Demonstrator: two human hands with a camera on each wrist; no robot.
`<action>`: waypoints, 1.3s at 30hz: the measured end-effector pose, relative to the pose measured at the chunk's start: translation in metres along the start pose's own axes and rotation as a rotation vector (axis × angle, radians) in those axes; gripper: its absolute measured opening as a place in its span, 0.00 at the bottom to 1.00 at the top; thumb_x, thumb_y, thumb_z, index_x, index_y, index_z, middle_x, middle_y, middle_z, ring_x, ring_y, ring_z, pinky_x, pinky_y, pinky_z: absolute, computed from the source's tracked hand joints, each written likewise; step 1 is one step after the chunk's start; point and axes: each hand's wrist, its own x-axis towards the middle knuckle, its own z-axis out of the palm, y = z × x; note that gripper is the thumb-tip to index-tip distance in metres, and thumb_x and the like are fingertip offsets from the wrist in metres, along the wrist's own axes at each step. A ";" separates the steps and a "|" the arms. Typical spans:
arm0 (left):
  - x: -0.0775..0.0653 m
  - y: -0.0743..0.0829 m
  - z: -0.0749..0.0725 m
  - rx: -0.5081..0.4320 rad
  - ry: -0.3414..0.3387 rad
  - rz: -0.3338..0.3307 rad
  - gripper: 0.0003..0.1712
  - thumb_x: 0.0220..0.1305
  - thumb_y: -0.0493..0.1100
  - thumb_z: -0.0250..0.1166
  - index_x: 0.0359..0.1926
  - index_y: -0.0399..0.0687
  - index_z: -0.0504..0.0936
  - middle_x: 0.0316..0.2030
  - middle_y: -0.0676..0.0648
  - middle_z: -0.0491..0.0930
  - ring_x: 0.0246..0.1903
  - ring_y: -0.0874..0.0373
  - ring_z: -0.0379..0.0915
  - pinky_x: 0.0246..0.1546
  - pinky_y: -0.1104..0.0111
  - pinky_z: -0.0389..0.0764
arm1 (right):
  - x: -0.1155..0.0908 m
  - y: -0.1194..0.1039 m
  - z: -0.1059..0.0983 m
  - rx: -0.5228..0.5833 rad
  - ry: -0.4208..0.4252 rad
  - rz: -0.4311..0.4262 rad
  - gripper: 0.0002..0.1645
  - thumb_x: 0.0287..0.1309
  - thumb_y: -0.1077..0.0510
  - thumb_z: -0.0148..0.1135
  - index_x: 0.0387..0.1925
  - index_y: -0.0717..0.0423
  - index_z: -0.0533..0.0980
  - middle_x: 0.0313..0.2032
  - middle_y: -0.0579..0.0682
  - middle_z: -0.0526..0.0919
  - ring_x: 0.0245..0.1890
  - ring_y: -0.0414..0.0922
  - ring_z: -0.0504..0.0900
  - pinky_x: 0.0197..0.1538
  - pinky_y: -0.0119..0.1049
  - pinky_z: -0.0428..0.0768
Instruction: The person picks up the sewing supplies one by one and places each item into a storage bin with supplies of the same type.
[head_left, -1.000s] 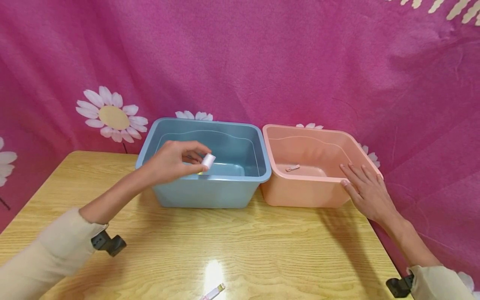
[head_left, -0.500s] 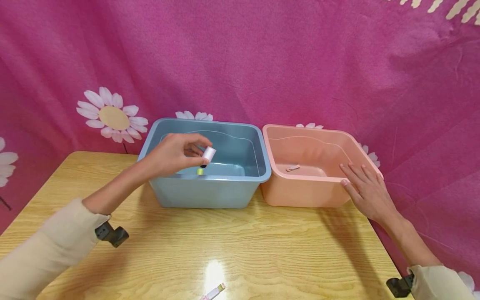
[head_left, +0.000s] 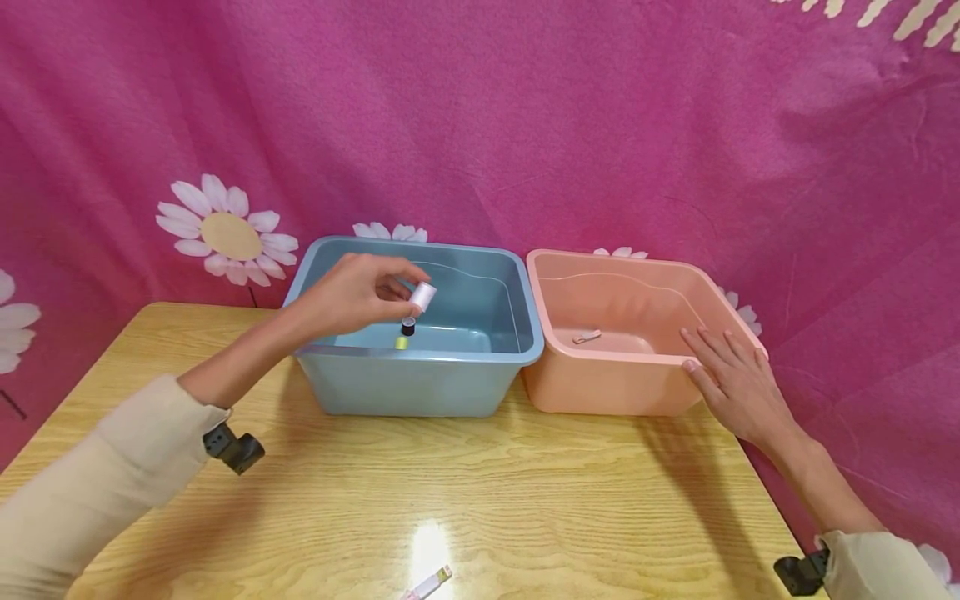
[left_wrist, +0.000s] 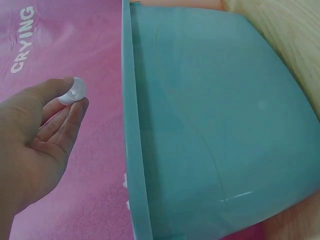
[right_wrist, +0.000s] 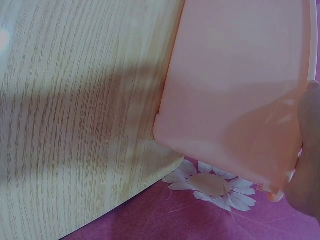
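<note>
My left hand [head_left: 360,292] pinches a white thread spool [head_left: 423,297] between thumb and fingers, above the blue tub [head_left: 420,387]. The left wrist view shows the end of the white spool [left_wrist: 76,91] at the fingertips. Down in the blue tub lie a black spool [head_left: 408,327] and a small yellow item [head_left: 401,342], partly hidden by the rim. My right hand [head_left: 738,387] rests with extended fingers on the front right corner of the pink tub [head_left: 607,387]. A small pink clip-like item [head_left: 587,337] lies on that tub's floor.
Both tubs stand side by side at the back of the wooden table [head_left: 480,492], against a magenta flowered curtain [head_left: 480,125]. A cable with a plug end [head_left: 429,583] lies near the front edge.
My left hand, holding the white spool, has risen and shifted slightly right and back. The black spool and yellow item in the blue tub have come into view. My right hand has stayed still.
</note>
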 end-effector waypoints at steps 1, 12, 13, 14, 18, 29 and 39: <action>0.001 0.000 0.000 0.005 -0.002 -0.001 0.21 0.60 0.37 0.73 0.55 0.42 0.83 0.42 0.46 0.86 0.42 0.53 0.84 0.41 0.61 0.84 | 0.000 0.000 0.000 -0.001 0.002 -0.002 0.30 0.75 0.49 0.49 0.73 0.52 0.64 0.69 0.66 0.65 0.69 0.71 0.54 0.66 0.70 0.47; 0.016 -0.004 0.003 0.029 -0.022 -0.042 0.21 0.61 0.39 0.72 0.55 0.44 0.83 0.46 0.46 0.85 0.44 0.53 0.84 0.43 0.59 0.83 | 0.000 0.001 0.001 0.002 0.005 -0.006 0.30 0.75 0.49 0.49 0.73 0.53 0.64 0.69 0.66 0.65 0.71 0.69 0.54 0.67 0.69 0.45; 0.017 -0.005 0.003 0.031 -0.024 -0.045 0.21 0.61 0.39 0.72 0.55 0.44 0.83 0.46 0.46 0.85 0.44 0.53 0.84 0.43 0.59 0.83 | 0.000 0.001 0.000 0.002 0.004 -0.002 0.30 0.75 0.49 0.49 0.73 0.52 0.64 0.69 0.66 0.65 0.70 0.69 0.54 0.67 0.69 0.45; 0.018 -0.005 0.003 0.032 -0.027 -0.046 0.21 0.61 0.39 0.72 0.56 0.44 0.83 0.46 0.46 0.85 0.44 0.53 0.83 0.43 0.59 0.82 | 0.000 0.001 0.000 0.002 0.003 0.000 0.30 0.75 0.49 0.49 0.73 0.53 0.64 0.69 0.66 0.65 0.70 0.69 0.54 0.67 0.69 0.46; 0.024 -0.007 0.003 0.019 -0.026 -0.050 0.21 0.61 0.39 0.72 0.55 0.43 0.83 0.47 0.46 0.84 0.45 0.53 0.83 0.44 0.59 0.82 | 0.000 0.001 0.000 -0.003 0.000 0.005 0.30 0.75 0.49 0.49 0.73 0.52 0.64 0.69 0.65 0.65 0.69 0.71 0.54 0.65 0.71 0.47; 0.036 -0.015 0.012 0.052 -0.066 -0.071 0.20 0.61 0.37 0.72 0.54 0.41 0.83 0.46 0.46 0.84 0.44 0.53 0.84 0.43 0.61 0.83 | -0.001 0.001 -0.001 -0.007 -0.003 -0.001 0.30 0.76 0.50 0.48 0.74 0.51 0.63 0.69 0.66 0.65 0.69 0.72 0.55 0.64 0.73 0.47; 0.044 -0.023 0.019 0.067 -0.122 -0.086 0.18 0.62 0.36 0.71 0.54 0.39 0.83 0.47 0.45 0.84 0.45 0.53 0.84 0.43 0.62 0.83 | -0.001 0.001 -0.001 0.003 -0.011 0.006 0.31 0.76 0.50 0.48 0.76 0.47 0.61 0.70 0.65 0.64 0.69 0.73 0.55 0.64 0.73 0.46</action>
